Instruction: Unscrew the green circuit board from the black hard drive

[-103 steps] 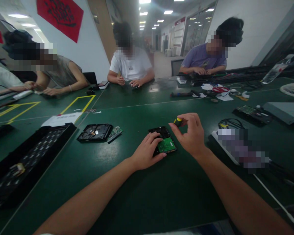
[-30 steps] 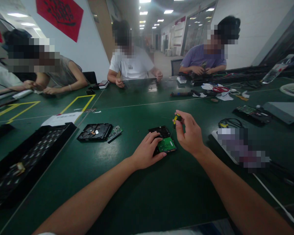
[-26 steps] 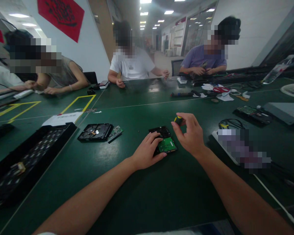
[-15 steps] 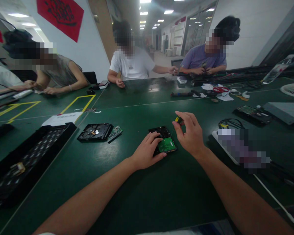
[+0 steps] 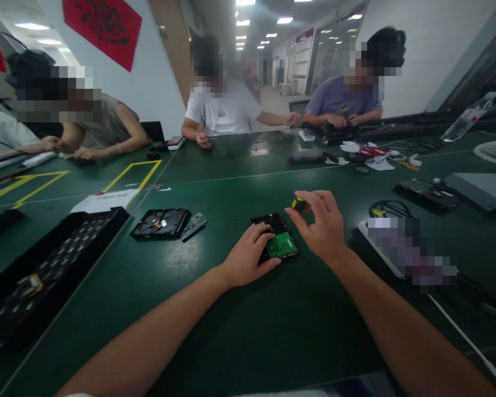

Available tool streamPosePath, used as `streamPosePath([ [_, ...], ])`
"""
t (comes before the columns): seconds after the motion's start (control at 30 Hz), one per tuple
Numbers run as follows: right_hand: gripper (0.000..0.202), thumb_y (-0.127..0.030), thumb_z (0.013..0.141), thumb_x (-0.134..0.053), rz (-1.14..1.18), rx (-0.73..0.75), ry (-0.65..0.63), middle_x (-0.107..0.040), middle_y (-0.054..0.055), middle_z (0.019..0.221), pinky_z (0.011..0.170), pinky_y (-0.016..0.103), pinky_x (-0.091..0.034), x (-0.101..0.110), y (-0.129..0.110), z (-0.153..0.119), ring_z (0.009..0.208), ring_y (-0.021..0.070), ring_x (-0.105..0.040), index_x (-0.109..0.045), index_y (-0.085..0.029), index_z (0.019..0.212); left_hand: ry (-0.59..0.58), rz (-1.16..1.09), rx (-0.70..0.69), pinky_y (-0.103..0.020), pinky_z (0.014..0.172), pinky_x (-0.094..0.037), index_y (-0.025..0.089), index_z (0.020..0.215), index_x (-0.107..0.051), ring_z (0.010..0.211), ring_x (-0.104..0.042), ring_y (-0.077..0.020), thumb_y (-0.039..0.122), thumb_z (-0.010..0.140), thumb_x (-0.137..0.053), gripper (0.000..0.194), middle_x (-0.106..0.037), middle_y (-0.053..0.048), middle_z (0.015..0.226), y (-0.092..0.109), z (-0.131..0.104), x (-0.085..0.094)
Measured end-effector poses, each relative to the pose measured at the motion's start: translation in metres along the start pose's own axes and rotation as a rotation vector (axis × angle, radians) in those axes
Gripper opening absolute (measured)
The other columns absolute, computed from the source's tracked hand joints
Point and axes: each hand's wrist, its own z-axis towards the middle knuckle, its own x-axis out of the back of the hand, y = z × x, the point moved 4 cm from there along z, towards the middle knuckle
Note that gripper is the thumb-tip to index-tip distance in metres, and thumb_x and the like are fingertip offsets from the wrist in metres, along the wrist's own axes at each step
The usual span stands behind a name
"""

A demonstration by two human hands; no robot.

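Observation:
In the middle of the table lies a hard drive (image 5: 284, 245) with its green circuit board facing up. My left hand (image 5: 250, 253) holds it against the table, fingers over its left side and thumb along its near edge. Just above and to its right, my right hand (image 5: 320, 223) pinches the black-and-yellow handle of a screwdriver (image 5: 298, 204) between thumb and fingertips. The screwdriver's tip is hard to make out. Left of the hands lie another, dark hard drive (image 5: 161, 223) and a loose circuit board (image 5: 195, 226).
A long black tray (image 5: 58, 264) stands on the left. On the right lie a white-edged device (image 5: 380, 251) with a blurred top, a cable (image 5: 391, 208), another drive (image 5: 425, 194) and a grey box (image 5: 481, 190). Several people sit across the table (image 5: 215, 342).
My right hand has turned slightly, tilting the screwdriver handle and rolling it between the fingers. My left hand and the hard drive have stayed in place.

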Motion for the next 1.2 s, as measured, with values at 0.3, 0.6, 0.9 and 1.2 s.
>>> streamPosePath([
  [0.3, 0.045, -0.026, 0.105, -0.053, 0.027, -0.013, -0.029, -0.067, 0.015, 0.131, 0.095, 0.049, -0.062, -0.0051, 0.0029, -0.0011, 0.114, 0.0296, -0.068, -0.051, -0.025, 0.150, 0.001, 0.005, -0.005, -0.063, 0.126, -0.037, 0.020, 0.146, -0.051, 0.150, -0.044, -0.0381, 0.055, 0.098, -0.066, 0.062, -0.048, -0.019, 0.156, -0.0016, -0.0005, -0.0011],
  [0.6, 0.036, -0.034, 0.100, -0.069, 0.012, 0.008, -0.018, -0.068, 0.008, 0.117, 0.086, 0.045, -0.062, -0.0034, 0.0027, -0.0018, 0.096, 0.0256, -0.069, -0.058, -0.029, 0.134, -0.008, 0.011, -0.003, -0.063, 0.126, -0.037, 0.019, 0.146, -0.050, 0.151, -0.044, -0.0382, 0.056, 0.099, -0.065, 0.062, -0.048, -0.020, 0.156, -0.0007, -0.0008, -0.0003],
  [0.9, 0.042, -0.029, 0.104, -0.058, 0.010, 0.004, -0.043, -0.066, 0.010, 0.124, 0.087, 0.045, -0.062, -0.0034, 0.0017, -0.0008, 0.097, 0.0252, -0.069, -0.055, -0.030, 0.146, 0.008, 0.002, -0.015, -0.064, 0.126, -0.037, 0.020, 0.146, -0.051, 0.150, -0.044, -0.0381, 0.054, 0.098, -0.067, 0.061, -0.049, -0.019, 0.156, -0.0013, -0.0004, -0.0014],
  [1.2, 0.038, -0.032, 0.102, -0.063, 0.013, 0.001, -0.018, -0.067, 0.011, 0.119, 0.085, 0.045, -0.063, -0.0027, 0.0021, -0.0001, 0.098, 0.0261, -0.068, -0.058, -0.028, 0.139, 0.009, -0.005, -0.009, -0.066, 0.126, -0.036, 0.021, 0.147, -0.050, 0.151, -0.044, -0.0389, 0.054, 0.097, -0.068, 0.062, -0.049, -0.020, 0.156, -0.0013, -0.0006, -0.0014],
])
